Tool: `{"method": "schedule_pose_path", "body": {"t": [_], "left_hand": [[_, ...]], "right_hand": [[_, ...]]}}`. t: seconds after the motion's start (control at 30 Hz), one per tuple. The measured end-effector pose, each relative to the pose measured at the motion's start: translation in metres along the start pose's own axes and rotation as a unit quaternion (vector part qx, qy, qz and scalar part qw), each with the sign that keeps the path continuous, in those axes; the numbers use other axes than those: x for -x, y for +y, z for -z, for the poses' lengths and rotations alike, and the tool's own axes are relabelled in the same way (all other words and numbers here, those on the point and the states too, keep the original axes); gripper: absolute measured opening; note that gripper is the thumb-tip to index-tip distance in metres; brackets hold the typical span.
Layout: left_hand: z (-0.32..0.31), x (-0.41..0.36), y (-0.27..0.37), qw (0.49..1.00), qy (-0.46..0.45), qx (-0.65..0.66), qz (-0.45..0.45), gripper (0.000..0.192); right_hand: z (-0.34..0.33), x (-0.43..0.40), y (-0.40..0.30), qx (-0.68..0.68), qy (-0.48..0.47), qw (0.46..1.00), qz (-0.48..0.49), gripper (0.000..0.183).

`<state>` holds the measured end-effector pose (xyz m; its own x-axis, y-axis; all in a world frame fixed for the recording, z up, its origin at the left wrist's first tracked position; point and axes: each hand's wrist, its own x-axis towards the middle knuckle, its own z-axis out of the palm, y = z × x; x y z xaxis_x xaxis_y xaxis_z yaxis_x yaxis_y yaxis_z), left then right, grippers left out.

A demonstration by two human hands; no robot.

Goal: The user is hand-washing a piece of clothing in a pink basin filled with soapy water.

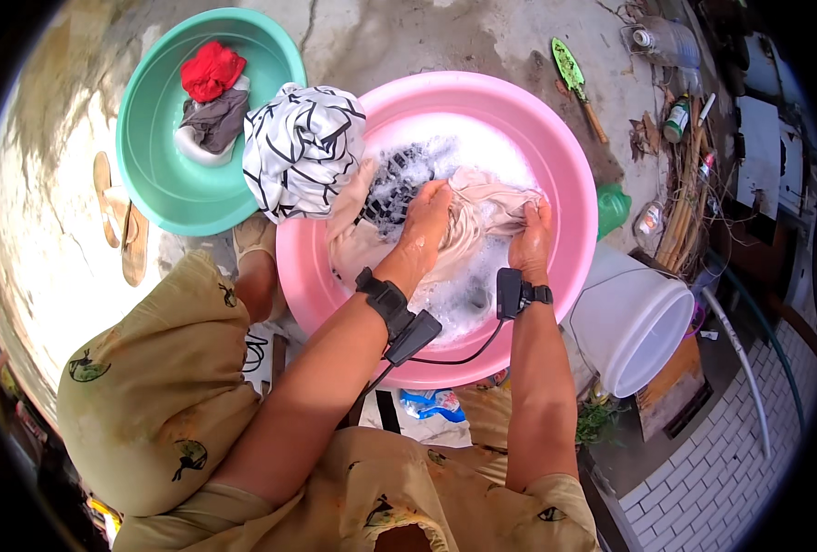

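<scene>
Both hands are over a pink plastic basin (pixel 574 207) of soapy water. My left hand (pixel 426 224) grips a bunched part of a pale pink cloth (pixel 477 186), fingers partly hidden by its folds. Farther right, my right hand (pixel 533 234) pinches the same cloth near its end. The cloth trails leftward through the suds. Behind my left hand, a dark patterned cloth (pixel 391 186) lies in the foam. A white cloth with black lines (pixel 305 152) is heaped over the touching rims of the pink basin and a green basin (pixel 127 138).
The green basin holds a red cloth (pixel 212 71) and a grey cloth (pixel 215 121). At upper right lies a green hand trowel (pixel 574 79). A white bucket (pixel 622 310) rests on its side by the pink basin. Sandals (pixel 132 241) lie at left; bottles and sticks (pixel 681 207) at right.
</scene>
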<state>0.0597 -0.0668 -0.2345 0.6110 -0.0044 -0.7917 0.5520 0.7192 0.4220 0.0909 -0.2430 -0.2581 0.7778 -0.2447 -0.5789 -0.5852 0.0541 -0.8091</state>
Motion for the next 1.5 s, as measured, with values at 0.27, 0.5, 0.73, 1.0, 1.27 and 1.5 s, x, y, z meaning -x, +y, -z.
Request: {"method": "schedule_pose_path", "body": {"t": [0.27, 0.5, 0.73, 1.0, 1.27, 1.5], "left_hand": [[0.012, -0.011, 0.001, 0.997, -0.06, 0.012, 0.037, 0.043], [-0.01, 0.015, 0.022, 0.997, -0.017, 0.028, 0.074, 0.048], [-0.019, 0.028, 0.018, 0.981, -0.108, 0.112, 0.118, 0.027], [-0.031, 0.033, -0.004, 0.979, 0.017, -0.151, 0.132, 0.038], [-0.017, 0.009, -0.021, 0.994, -0.06, -0.088, 0.022, 0.03], [0.018, -0.006, -0.01, 0.996, -0.011, 0.033, 0.088, 0.04]], "right_hand": [[0.006, -0.027, 0.019, 0.641, 0.036, 0.766, 0.0, 0.02], [-0.047, 0.097, -0.039, 0.211, -0.185, 0.921, 0.269, 0.029], [-0.053, 0.135, -0.043, 0.373, -0.122, 0.832, 0.391, 0.02], [-0.054, 0.092, -0.056, 0.384, -0.017, 0.857, 0.343, 0.021], [0.003, 0.005, -0.034, 0.144, 0.014, 0.989, -0.006, 0.022], [-0.007, -0.016, 0.031, 0.631, -0.133, 0.716, 0.268, 0.029]]}}
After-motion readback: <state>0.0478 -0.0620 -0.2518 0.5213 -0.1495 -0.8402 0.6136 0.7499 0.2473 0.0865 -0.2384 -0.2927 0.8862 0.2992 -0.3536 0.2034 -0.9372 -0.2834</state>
